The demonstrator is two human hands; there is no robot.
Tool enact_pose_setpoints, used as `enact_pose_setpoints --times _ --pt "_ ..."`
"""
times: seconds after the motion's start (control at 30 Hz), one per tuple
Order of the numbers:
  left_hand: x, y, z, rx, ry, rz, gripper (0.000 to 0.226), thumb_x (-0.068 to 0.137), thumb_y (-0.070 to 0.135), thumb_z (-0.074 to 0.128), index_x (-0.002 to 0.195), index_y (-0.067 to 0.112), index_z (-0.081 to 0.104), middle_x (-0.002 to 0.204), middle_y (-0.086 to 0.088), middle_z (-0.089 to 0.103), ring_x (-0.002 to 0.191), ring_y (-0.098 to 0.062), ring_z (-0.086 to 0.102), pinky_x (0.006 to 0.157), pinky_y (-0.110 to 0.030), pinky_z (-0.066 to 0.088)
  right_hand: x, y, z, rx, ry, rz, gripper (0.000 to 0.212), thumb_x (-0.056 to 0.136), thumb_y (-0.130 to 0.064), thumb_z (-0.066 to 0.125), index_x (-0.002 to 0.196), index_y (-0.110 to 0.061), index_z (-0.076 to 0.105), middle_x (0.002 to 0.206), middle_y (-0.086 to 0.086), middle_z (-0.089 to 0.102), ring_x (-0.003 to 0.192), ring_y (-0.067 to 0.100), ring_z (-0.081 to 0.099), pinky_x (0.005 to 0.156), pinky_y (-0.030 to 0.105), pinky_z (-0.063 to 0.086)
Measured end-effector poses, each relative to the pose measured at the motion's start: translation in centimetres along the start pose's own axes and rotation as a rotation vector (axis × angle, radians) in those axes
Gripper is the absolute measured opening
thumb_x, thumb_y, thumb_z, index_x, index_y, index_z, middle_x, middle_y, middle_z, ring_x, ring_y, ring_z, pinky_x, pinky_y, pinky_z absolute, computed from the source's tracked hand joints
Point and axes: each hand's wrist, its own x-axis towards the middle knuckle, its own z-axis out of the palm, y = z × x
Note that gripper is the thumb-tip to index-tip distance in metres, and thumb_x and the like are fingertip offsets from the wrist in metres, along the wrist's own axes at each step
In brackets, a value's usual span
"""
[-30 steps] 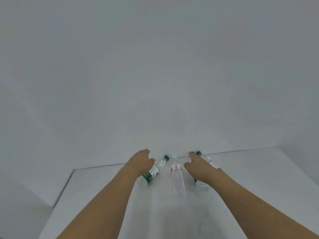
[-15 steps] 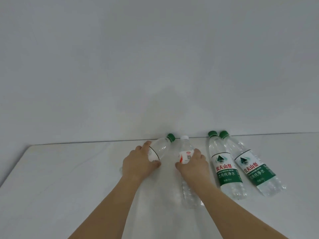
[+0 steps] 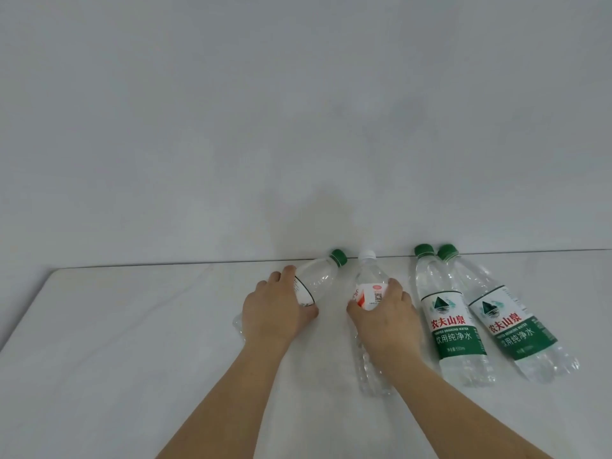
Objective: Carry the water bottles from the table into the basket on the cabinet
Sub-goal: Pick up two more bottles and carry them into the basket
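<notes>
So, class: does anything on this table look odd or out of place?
Nothing is spilled or damaged. All four bottles lie flat, caps on; only the white-capped bottle differs, with a red label among three green-capped ones.

Both bare forearms stretched forward and converging, left hand [image 3: 276, 309] palm-down with fingers and thumb curled round a lying bottle [image 3: 318, 281], right hand [image 3: 385, 316] likewise wrapped over the white-capped bottle [image 3: 369, 279] alongside.

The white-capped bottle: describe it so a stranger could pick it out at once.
On the white table, four water bottles lie in a row with their caps toward the wall. The white-capped bottle is second from the left, under the right hand, which grips its middle. It alone has a white cap and a red-and-white label; its neighbours have green caps.
</notes>
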Motion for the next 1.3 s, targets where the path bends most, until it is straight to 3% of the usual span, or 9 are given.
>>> enact_pose_setpoints --times 0.1,0.23,0.3,0.43,0.57,0.8,0.93,1.17,1.3 --pt "0.0 0.0 -0.2 -0.012 -0.002 -0.012 0.072 0.07 0.058 0.06 0.134 0.031 0.04 0.115 0.008 0.058 0.099 -0.02 0.056 0.066 -0.031 0.037 0.5 0.1 -0.3 0.021 -0.043 0.014 0.077 0.069 -0.048 0.063 0.133 -0.017 0.034 0.108 0.007 0.054 0.094 0.029 0.055 0.076 0.037 0.048" --pt "-2.5 0.1 -1.8 -0.111 -0.146 -0.021 0.078 0.072 0.057 0.063 0.141 0.035 0.036 0.124 0.009 0.057 0.112 -0.017 0.055 0.081 -0.031 0.044 0.0 0.5 -2.4 0.292 -0.179 0.119 0.052 0.063 -0.038 0.073 0.105 -0.018 0.049 0.082 0.002 0.062 0.067 0.019 0.063 0.058 0.035 0.056" --pt "-5.8 0.2 -2.8 -0.259 -0.2 -0.081 0.076 0.067 0.059 0.066 0.135 0.039 0.039 0.114 0.013 0.062 0.102 -0.013 0.06 0.078 -0.027 0.046 -1.2 0.6 -3.9 0.421 -0.241 0.181 0.049 0.057 -0.032 0.076 0.099 -0.019 0.054 0.08 0.003 0.063 0.064 0.018 0.062 0.055 0.033 0.055" --pt "-12.3 0.5 -6.3 -0.833 -0.117 -0.244 0.062 0.057 0.045 0.076 0.11 0.039 0.045 0.089 0.01 0.068 0.074 -0.01 0.069 0.067 -0.031 0.057 -5.6 0.3 -7.4 0.727 -0.361 0.247 0.051 0.052 -0.025 0.076 0.098 -0.019 0.054 0.086 0.008 0.061 0.067 0.021 0.058 0.057 0.035 0.054" --pt "-16.7 0.8 -13.7 -1.134 -0.002 -0.233 0.065 0.059 0.027 0.081 0.11 0.046 0.047 0.102 0.004 0.068 0.086 -0.014 0.071 0.076 -0.037 0.059 -9.8 -2.8 -13.2 0.98 -0.553 0.161 0.059 0.07 -0.024 0.082 0.119 -0.02 0.05 0.108 0.012 0.063 0.092 0.028 0.065 0.068 0.042 0.058" --pt "-23.6 2.9 -28.4 -1.237 0.393 -0.202 0.05 0.063 0.033 0.084 0.1 0.034 0.051 0.096 0.006 0.068 0.076 -0.004 0.071 0.059 -0.019 0.054 -18.5 -11.2 -24.2 0.803 -0.659 -0.334 0.05 0.062 -0.04 0.087 0.102 -0.037 0.056 0.111 -0.002 0.064 0.09 0.023 0.07 0.061 0.032 0.056" --pt "-27.5 3.4 -35.1 -1.263 0.543 -0.165 0.047 0.061 0.028 0.081 0.097 0.034 0.052 0.09 0.011 0.069 0.071 -0.003 0.07 0.056 -0.019 0.053 -22.4 -14.7 -29.0 0.876 -0.629 -0.444 0.047 0.064 -0.034 0.085 0.101 -0.033 0.056 0.099 0.003 0.07 0.073 0.019 0.074 0.051 0.026 0.053" --pt "-37.5 -1.2 -43.6 -1.169 0.722 -0.156 0.055 0.06 0.049 0.082 0.103 0.055 0.047 0.098 0.014 0.068 0.076 -0.003 0.071 0.06 -0.019 0.051 -31.5 -21.6 -33.4 0.824 -0.655 -0.651 0.034 0.071 -0.049 0.073 0.098 -0.029 0.067 0.099 0.003 0.072 0.085 0.026 0.072 0.07 0.041 0.059" --pt "-44.7 -5.7 -47.2 -1.101 0.855 -0.212 0.052 0.061 0.049 0.082 0.102 0.049 0.05 0.098 0.011 0.069 0.076 -0.006 0.071 0.065 -0.026 0.054 -38.0 -24.7 -32.6 0.836 -0.756 -0.711 0.025 0.075 -0.04 0.072 0.095 -0.025 0.068 0.095 0.004 0.072 0.079 0.026 0.072 0.059 0.033 0.054"
